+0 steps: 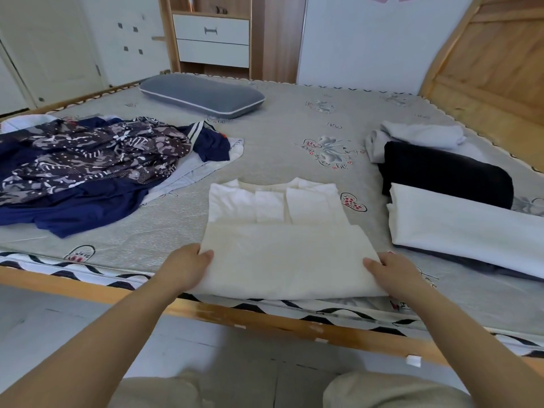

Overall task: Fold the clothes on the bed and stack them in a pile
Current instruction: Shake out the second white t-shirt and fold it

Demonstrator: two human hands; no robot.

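A cream-white garment [282,254] lies partly folded at the near edge of the bed [279,148], its lower half doubled up over the middle. My left hand [188,265] grips its near left corner, thumb on top. My right hand [391,267] grips the near right corner the same way. To the left lies an unfolded heap: a patterned navy garment [88,154] over plain navy cloth [76,210] and a light piece [188,175]. On the right are folded items: a white one [459,228], a black one [441,172] and a grey one [418,135].
A grey pillow [203,95] rests at the far side of the bed. The wooden bed rail [265,316] runs across in front of me. A wooden headboard [494,69] rises at the right, and a drawer unit [213,39] stands behind the bed.
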